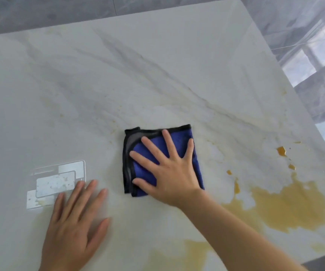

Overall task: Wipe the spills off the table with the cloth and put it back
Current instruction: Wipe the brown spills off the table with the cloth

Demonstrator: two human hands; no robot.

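Right hand [169, 171]: palm down, flat, all five fingers spread wide, bare forearm reaching in from the lower right at a diagonal. Left hand [75, 225]: palm down, flat, fingers extended and loosely together, thumb splayed outward to the right. The two hands are apart, neither curled nor gripping.

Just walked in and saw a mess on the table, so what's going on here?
A person is wiping up a yellowish spill on a pale marble table. The right hand lies flat with fingers spread on a folded blue cloth, pressing it to the tabletop left of the biggest puddle. The left hand rests flat on the table, holding nothing. Puddles, droplets and faint smears remain, so much is left to wipe.
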